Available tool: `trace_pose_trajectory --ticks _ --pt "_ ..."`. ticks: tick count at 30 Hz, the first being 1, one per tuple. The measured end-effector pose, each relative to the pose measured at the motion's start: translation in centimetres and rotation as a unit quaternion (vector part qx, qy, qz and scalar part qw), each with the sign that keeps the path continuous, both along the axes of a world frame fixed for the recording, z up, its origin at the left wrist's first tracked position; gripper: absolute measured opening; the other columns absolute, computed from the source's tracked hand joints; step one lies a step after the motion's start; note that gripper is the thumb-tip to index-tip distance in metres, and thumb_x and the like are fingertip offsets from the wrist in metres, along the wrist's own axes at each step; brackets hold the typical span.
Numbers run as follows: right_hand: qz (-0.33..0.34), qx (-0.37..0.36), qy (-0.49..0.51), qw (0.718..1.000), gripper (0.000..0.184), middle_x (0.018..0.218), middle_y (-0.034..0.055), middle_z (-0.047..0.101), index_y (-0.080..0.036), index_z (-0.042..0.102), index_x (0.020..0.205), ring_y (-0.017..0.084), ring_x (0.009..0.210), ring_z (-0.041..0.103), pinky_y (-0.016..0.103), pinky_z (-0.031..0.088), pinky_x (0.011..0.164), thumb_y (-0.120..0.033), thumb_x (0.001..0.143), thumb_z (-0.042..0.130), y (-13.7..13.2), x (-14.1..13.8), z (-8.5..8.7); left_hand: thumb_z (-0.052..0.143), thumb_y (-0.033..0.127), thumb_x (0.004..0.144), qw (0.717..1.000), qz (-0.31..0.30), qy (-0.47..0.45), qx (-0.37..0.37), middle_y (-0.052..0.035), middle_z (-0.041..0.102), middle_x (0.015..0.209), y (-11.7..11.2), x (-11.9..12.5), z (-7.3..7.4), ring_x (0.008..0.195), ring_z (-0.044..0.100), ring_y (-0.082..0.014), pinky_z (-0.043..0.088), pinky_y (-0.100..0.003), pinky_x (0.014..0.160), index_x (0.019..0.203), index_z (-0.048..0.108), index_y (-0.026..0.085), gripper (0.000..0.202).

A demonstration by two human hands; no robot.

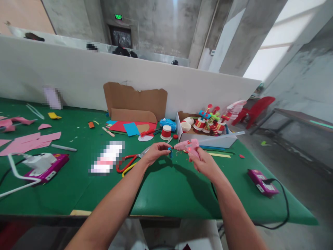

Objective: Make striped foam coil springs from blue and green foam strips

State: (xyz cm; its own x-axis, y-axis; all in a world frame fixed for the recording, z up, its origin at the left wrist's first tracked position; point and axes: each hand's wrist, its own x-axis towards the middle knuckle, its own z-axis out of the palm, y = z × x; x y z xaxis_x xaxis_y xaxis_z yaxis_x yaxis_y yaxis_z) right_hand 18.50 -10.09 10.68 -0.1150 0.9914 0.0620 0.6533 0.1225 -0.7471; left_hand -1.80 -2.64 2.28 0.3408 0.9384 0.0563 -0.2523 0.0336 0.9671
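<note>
Green table [166, 198], white box [220, 142] on its far side. I've got right hand [205, 161] and left hand [156, 153] both gripping — pink glue gun [187, 147] in the right fist, nozzle aimed left; blue coil [170, 153] pinched by its top in the left — hanging below the fingertips, near the nozzle.

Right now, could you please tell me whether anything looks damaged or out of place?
The brown cardboard by the white partition looks torn: its top edge is ragged. Pink paper lies in untidy, overlapping pieces at the table's left.
</note>
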Motion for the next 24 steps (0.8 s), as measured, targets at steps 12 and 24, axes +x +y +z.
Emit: trace_pose_trajectory --ticks 12,24 --pt "0.012 0.052 -0.119 0.991 0.025 0.084 0.0100 0.067 -0.017 0.060 0.094 0.023 0.081 0.062 0.031 0.043 0.072 -0.034 0.085 0.044 -0.2 -0.2 0.4 0.080 0.034 0.054 0.997 -0.012 0.061 0.042 -0.0022 0.065 0.071 0.2 0.2 -0.4 0.066 0.057 -0.0124 0.044 -0.027 0.066 0.083 0.069 0.014 0.036" --pt "0.045 0.066 -0.150 0.985 0.030 0.113 0.0107 0.066 -0.021 0.060 0.109 0.026 0.103 0.060 0.034 0.043 0.085 -0.033 0.086 0.046 -0.5 -0.4 1.5 0.079 0.032 0.056 0.995 -0.021 0.077 0.055 -0.0024 0.065 0.072 0.2 0.2 -0.6 0.067 0.057 -0.0129 0.044 -0.027 0.067 0.082 0.069 0.014 0.033"
